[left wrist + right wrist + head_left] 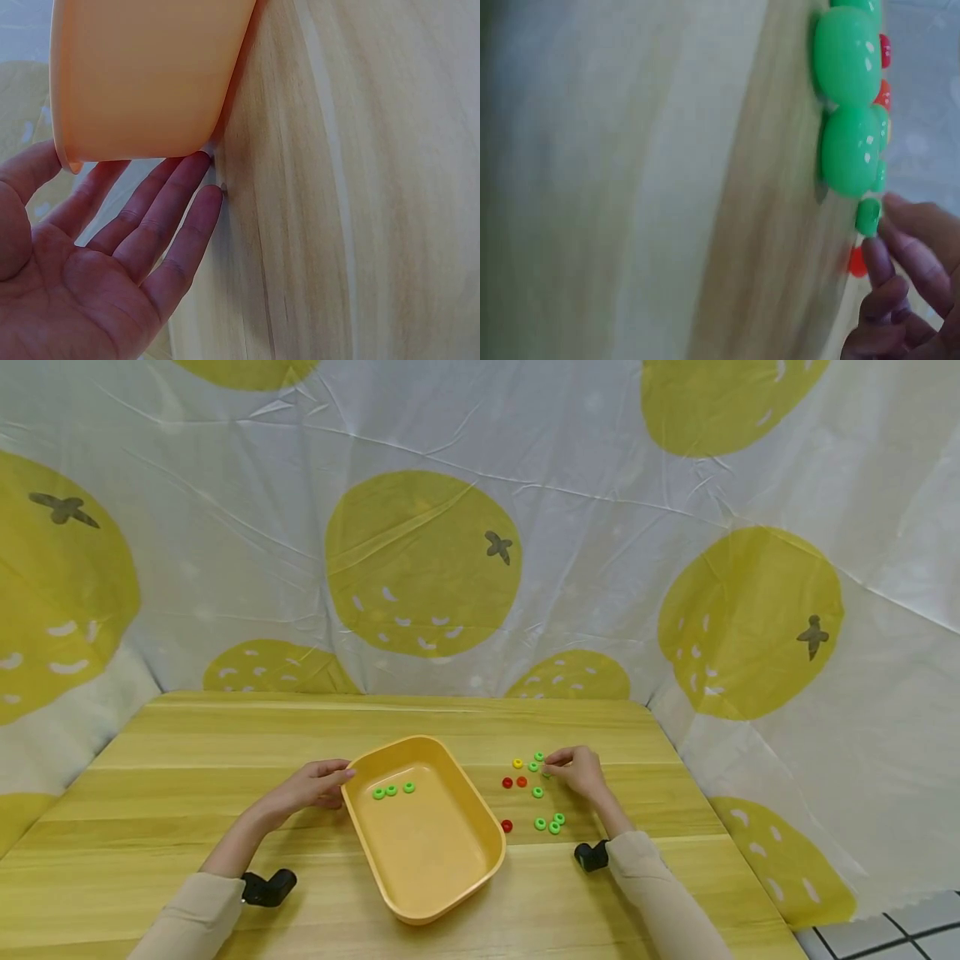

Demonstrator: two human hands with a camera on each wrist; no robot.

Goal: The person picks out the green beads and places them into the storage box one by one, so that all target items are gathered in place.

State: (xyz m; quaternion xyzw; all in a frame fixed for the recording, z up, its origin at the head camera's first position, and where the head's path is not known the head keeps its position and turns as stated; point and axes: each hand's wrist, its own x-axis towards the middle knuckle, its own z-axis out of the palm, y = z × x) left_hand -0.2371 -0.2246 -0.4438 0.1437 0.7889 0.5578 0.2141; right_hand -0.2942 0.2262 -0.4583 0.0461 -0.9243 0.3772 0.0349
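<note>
A yellow-orange plastic tray (450, 847) stands at an angle on the wooden table, with three green ring-shaped beads (391, 790) inside near its far end. My left hand (318, 785) grips the tray's far-left corner, thumb at the rim and fingers against the outside; the left wrist view shows the fingers spread along the tray's wall (150, 82). To the right of the tray, my right hand (579, 772) pinches a small green bead (868, 217) between its fingertips, low over the table. Several more green beads (537, 792) lie around this hand.
Between the tray and my right hand lie red beads (507, 826), an orange-red bead (522, 782) and a yellow bead (517, 763). The wooden table (225, 735) ends at a hanging cloth (585, 568) printed with yellow fruit.
</note>
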